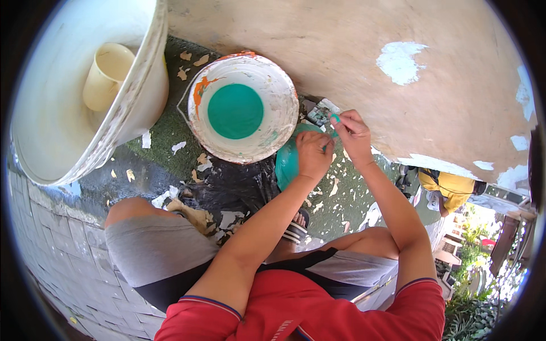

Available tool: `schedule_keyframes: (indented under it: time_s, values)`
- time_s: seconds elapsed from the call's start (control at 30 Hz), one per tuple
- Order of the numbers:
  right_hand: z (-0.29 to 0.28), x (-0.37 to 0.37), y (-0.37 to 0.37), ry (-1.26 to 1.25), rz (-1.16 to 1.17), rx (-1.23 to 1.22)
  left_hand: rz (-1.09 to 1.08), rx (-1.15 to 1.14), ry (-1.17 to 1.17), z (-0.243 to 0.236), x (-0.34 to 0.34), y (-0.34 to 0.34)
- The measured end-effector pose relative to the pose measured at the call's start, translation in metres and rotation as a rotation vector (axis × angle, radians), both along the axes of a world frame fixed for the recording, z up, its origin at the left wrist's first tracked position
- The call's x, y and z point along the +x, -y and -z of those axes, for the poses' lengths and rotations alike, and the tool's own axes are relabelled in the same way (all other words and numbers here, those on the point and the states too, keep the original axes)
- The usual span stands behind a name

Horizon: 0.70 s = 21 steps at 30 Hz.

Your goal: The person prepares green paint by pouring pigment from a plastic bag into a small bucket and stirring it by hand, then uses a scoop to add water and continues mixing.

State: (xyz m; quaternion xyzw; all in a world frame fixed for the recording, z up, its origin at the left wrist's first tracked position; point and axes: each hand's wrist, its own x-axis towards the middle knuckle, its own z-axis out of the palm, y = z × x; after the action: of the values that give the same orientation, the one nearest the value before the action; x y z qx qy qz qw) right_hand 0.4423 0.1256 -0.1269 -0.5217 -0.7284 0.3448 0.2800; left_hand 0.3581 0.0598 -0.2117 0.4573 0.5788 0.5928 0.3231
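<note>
A plastic bag (286, 163) filled with green stuff, likely paint by its colour, rests on the ground beside the bucket. My left hand (314, 152) is closed round its gathered neck. Just to the right, my right hand (355, 136) pinches the bag's thin green end between thumb and fingers, up near the wall. To the left stands a white paint bucket (278, 102), smeared with orange, with its wire handle hanging at the left side. Green paint (235, 111) covers the bucket's bottom.
A large white tub (136, 96) at the left has a cream plastic jug (103, 85) inside. Black plastic sheeting (239, 184) and peeled paint flakes lie on the ground. Ahead runs a patched wall (318, 51). A person in yellow (455, 190) is at the far right.
</note>
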Motion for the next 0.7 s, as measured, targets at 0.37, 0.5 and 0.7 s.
schedule_keyframes:
  time_s: [0.37, 0.5, 0.7]
  values:
    - [-0.074, -0.183, -0.004, -0.101, -0.109, 0.385, 0.009, -0.043, 0.015, -0.003, -0.008, 0.009]
    - [0.075, -0.177, -0.003, 0.798, -0.443, 0.275, 0.010, 0.043, 0.054, 0.022, 0.011, 0.006]
    - [0.064, -0.184, -0.007, 0.848, -0.418, 0.001, -0.206, 0.228, -0.005, 0.004, 0.005, 0.007]
